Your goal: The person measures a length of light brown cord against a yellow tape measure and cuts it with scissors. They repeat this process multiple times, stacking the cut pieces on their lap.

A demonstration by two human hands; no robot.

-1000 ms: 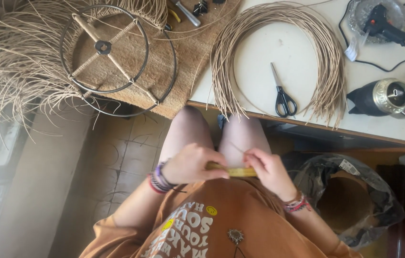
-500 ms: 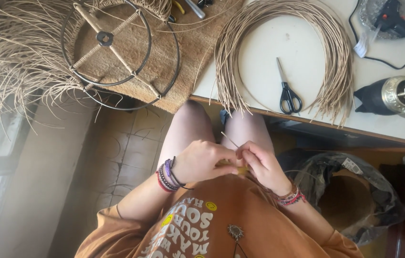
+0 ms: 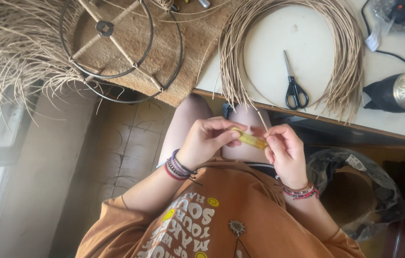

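You hold a small yellow tube between your two hands, above your lap and just below the edge of the worktop. Your left hand closes its grip on the left end of the tube, with the fingers stretched along it, and your right hand pinches the right end. A thin reed strand rises from the right-hand fingertips, close to the tube. To do this step well, I think you should keep the tube steady with the left hand and let only the right fingers work at the tip, so the strand does not bend. On the worktop lie a coil of reed and, inside it, black scissors. To the left is a round wire frame on a woven mat.
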